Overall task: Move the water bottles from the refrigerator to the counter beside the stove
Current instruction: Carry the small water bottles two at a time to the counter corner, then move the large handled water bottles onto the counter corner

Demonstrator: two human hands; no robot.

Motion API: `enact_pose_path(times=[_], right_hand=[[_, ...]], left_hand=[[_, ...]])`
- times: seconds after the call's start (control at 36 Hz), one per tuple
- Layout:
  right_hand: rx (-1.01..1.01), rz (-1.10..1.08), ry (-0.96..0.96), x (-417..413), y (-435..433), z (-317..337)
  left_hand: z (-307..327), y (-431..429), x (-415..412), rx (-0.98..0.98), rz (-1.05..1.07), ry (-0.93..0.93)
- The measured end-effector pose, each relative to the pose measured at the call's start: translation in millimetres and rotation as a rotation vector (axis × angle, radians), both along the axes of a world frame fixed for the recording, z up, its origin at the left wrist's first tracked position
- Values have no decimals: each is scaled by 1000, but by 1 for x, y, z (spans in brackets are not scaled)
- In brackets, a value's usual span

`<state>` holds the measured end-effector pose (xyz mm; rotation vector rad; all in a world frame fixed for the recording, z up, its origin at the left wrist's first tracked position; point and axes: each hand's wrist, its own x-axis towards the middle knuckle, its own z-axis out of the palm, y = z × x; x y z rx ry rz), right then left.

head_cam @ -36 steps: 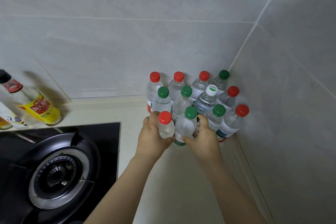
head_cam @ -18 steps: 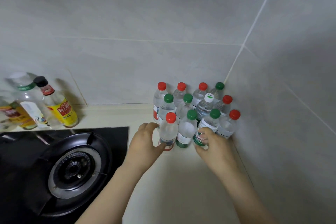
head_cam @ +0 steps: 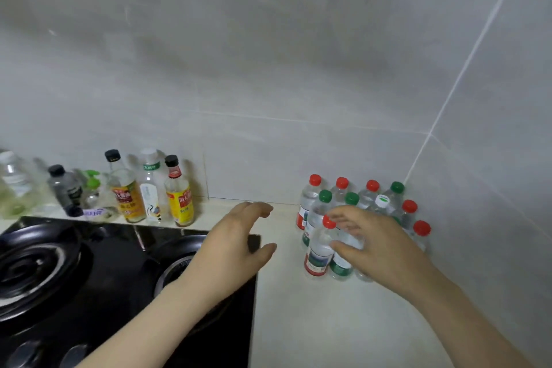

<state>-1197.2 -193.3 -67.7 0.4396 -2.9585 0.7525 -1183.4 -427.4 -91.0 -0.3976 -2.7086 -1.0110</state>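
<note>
Several clear water bottles with red, green and white caps stand packed in the wall corner on the pale counter (head_cam: pixel 313 323). The front red-capped bottle (head_cam: pixel 319 251) stands at the cluster's near left edge. My left hand (head_cam: pixel 236 245) hovers over the stove's right edge with fingers relaxed, holding nothing, apart from the bottles. My right hand (head_cam: pixel 373 245) hangs in front of the cluster with fingers spread and blurred; it covers the front green-labelled bottles (head_cam: pixel 340 267) and holds nothing I can make out.
A black gas stove (head_cam: pixel 89 284) with two burners fills the lower left. Behind it, along the tiled wall, stand several sauce and oil bottles (head_cam: pixel 179 197). Tiled walls close the counter at the back and right.
Both hands have let go of the front bottles and drawn back; the left hand moved left over the stove. The view has swung left and pulled away.
</note>
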Motion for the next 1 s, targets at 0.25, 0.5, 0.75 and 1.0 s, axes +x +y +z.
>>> enact_pose_path(times=[0.25,0.5,0.75,1.0], right_hand=[[-25,220,59,-4,-54,40],[-52,580,102,-25,-106,56],[-111,932,147,-19,-166,54],[-146,1283,172,61,-231,63]], left_hand=[[30,-43,38,26,145,55],[38,-58,77,4,451,102],[47,-64,152,-112,855,52],[65,-60,264,-178,1230,11]])
